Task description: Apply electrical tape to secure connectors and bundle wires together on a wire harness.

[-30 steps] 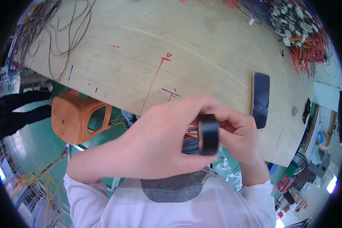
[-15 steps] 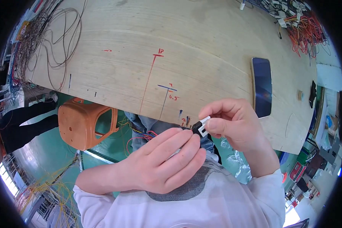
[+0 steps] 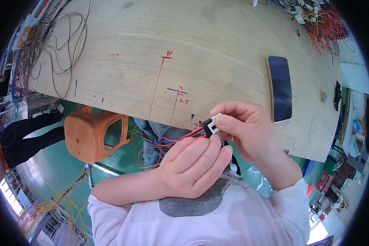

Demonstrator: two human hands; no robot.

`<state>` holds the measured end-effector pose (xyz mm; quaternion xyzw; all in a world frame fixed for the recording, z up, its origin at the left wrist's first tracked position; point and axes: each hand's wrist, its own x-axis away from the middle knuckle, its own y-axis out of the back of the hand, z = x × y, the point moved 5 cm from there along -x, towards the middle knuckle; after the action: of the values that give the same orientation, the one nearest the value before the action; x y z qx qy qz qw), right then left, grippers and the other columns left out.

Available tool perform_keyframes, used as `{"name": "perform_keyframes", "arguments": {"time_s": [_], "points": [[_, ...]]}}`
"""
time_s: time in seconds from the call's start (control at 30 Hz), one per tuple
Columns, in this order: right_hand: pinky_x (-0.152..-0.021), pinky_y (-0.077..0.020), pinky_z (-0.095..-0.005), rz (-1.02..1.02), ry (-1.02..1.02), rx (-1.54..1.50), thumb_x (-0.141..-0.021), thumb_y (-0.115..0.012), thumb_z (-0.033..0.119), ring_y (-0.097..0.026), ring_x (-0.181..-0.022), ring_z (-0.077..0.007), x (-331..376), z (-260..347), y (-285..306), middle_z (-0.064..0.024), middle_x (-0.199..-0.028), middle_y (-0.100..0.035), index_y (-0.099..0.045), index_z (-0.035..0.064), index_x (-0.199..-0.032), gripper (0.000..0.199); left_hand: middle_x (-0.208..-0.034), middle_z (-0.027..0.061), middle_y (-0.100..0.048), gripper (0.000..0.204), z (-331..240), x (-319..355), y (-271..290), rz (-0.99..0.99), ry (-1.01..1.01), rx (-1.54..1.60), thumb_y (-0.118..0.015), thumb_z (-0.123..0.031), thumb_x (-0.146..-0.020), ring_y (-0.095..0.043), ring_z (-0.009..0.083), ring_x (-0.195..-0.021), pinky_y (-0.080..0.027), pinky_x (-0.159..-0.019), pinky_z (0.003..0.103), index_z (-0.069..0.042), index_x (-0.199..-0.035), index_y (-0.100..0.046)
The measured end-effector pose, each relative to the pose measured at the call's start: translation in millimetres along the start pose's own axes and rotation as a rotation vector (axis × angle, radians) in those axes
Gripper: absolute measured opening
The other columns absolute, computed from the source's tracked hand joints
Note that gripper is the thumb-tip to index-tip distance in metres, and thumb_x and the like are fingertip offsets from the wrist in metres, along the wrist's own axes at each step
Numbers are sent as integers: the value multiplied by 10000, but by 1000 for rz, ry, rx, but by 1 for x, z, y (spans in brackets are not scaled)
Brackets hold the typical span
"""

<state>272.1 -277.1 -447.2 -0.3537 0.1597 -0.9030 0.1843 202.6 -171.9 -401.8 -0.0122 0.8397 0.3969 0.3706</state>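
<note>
A small black connector (image 3: 208, 128) with a white plastic piece (image 3: 214, 123) at its right side is held between my two hands, just off the table's near edge. My right hand (image 3: 250, 127) pinches the white piece between thumb and forefinger. Curled below the connector, my left hand (image 3: 194, 166) has its fingertips against it; its thumb is hidden behind the fingers. Red and dark wires (image 3: 190, 134) run from the connector's left side, over the left hand's fingers, toward a loose bundle of coloured wires at my lap.
The wooden table (image 3: 127, 82) bears red and blue marked lines. A phone (image 3: 280, 89) lies to the right, a tape roll (image 3: 324, 96) beyond it. Wire heaps (image 3: 326, 30) lie at the far right and left. An orange stool (image 3: 90, 135) stands left; a person's legs (image 3: 30, 131) are behind it.
Both hands have moved slightly, the left to the right and the right a little upward. The connector has tilted more upright, and red wires now show beside it.
</note>
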Motion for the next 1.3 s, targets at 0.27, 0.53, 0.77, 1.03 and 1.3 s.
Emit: {"name": "perform_keyframes", "arguments": {"time_s": [0.27,0.53,0.77,1.03,1.3], "points": [[-531,-433,-178,-72,40,25,-796,-589,50,-520,-627,-50,0,-6,7,-34,-737,-581,-588,-17,-909,131,-923,80,-599,238,3,9,-17,-29,-30,-179,-585,-130,-668,-546,188,-830,-421,-672,309,-50,-892,-606],[-627,-465,-206,86,108,12,-800,-574,21,-547,-703,-73,7,0,-3,-49,-818,-592,-567,-32,-955,165,-785,86,-509,394,42,9,-5,58,571,348,-751,-143,-621,-523,236,-724,-440,-645,326,-34,-924,-525],[-658,-444,-210,76,344,190,-780,-561,-40,-525,-762,-87,9,9,-9,-67,-878,-543,-554,-41,-940,160,-796,136,-544,642,61,16,-17,276,1043,613,-699,-50,-664,-569,217,-630,-463,-583,281,-32,-1189,-330],[-686,-409,-230,283,556,580,-762,-569,-31,-509,-799,-134,10,18,-21,-102,-921,-539,-553,-33,-931,169,-953,43,-507,561,64,21,-18,214,1374,1764,-569,-35,-772,-525,128,-873,-463,-703,262,-16,-1269,-311],[-651,-420,-214,251,223,292,-793,-559,6,-520,-750,-105,10,15,-17,-74,-900,-556,-552,-52,-957,175,-941,80,-550,642,69,1,7,166,1014,1463,-636,-132,-735,-543,138,-848,-435,-750,266,16,-1264,-302]]}}
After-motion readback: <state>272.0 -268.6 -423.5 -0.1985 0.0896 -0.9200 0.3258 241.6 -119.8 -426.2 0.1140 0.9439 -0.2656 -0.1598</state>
